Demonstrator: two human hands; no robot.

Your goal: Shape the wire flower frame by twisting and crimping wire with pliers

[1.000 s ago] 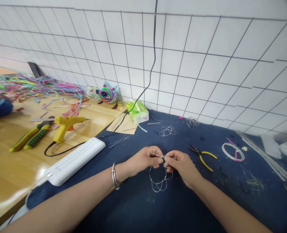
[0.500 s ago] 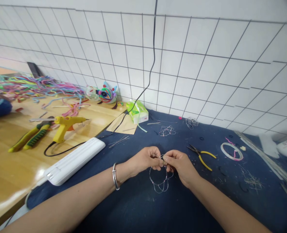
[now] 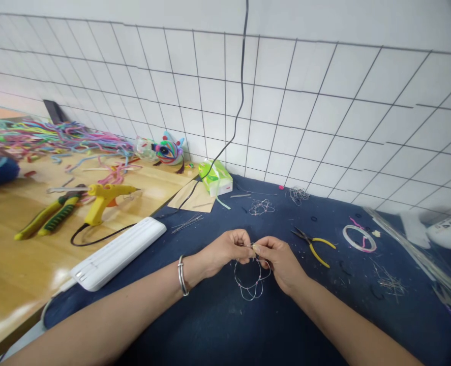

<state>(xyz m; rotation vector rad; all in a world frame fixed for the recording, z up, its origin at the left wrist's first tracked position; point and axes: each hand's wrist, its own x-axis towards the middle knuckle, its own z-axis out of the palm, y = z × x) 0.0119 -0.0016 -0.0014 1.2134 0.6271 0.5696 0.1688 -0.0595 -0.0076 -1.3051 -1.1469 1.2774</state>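
Wire loops (image 3: 249, 277), pinched by both hands' fingers (image 3: 256, 249)

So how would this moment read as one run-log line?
left hand: pinches top of wire loop piece | right hand: pinches same spot | backdrop: blue cloth | near: yellow-handled pliers, right of hands

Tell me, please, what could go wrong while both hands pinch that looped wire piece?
The thin looped wire piece hangs from a pinch between the left hand and right hand; a hard twist there could kink or flatten its loops. Wire ends, too fine to make out here, might prick a fingertip. Loose wire offcuts lie on the dark blue cloth near the right forearm and could snag the piece or skin.
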